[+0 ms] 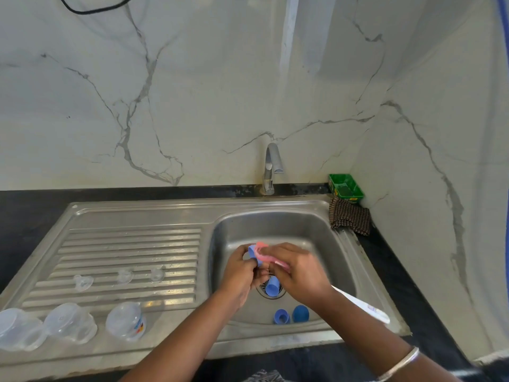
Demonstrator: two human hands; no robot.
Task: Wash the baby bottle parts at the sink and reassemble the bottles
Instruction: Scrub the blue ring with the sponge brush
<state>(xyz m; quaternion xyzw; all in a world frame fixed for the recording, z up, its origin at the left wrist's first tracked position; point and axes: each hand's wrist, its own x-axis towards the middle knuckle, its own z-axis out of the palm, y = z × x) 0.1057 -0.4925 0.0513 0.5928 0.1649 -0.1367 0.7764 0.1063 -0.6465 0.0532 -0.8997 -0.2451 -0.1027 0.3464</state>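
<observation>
Over the sink basin [316, 230], scrubbing stage. Our left hand [239, 271] pinches a blue collar ring [254, 255] at its fingertips; our right hand [297, 271] is curled round a pink scrubber [261, 250], pressed against the ring's upper edge, so the ring sits just left of the right grip and touching it. Tap [271, 166] shows no stream that we can make out. To do this well, we judge: turn the ring a little at a time in the left fingers so the pink scrubber reaches the inner thread all round, keep the pinch on the outer rim, work low over the basin in case it slips. Three more blue parts wait in the basin: one on the drain [272, 286], two near the front wall [290, 315]. On the drainboard [129, 244] lie three clear teats [121, 277] and, nearer us, three clear bottles [126, 321] on their sides, not yet reassembled.
</observation>
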